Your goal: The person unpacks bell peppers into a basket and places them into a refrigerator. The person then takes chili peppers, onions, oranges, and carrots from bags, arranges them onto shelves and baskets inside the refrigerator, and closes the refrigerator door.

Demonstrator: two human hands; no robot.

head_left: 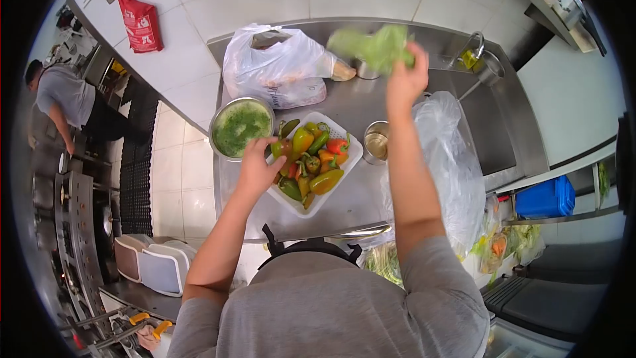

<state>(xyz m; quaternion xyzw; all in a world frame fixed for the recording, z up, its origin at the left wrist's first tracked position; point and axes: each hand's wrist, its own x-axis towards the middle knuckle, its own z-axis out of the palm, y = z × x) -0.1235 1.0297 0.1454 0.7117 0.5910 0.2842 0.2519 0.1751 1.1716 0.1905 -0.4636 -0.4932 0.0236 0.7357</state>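
My left hand (258, 164) is at the left side of a white plastic basket (354, 152), its thumb and fingers around a greenish-brown pepper (281, 148). Green, orange and red peppers (326, 182) fill the basket. Raised over the back of the steel counter, my right hand (409, 74) grips a light-green crumpled bag (381, 46). Motion blurs the bag, and its contents cannot be made out. Left of the basket stands a steel bowl (213, 134) of frothy green liquid with chopped bits. A steel cup (376, 140) is just right of the basket.
A white plastic bag (265, 69) rests against the back wall. Clear plastic (444, 159) lies beside my right arm, near the sink (487, 126) and its tap (474, 43). A blue bin (546, 197) sits on a right-hand shelf. Another person (73, 96) stands at the far left.
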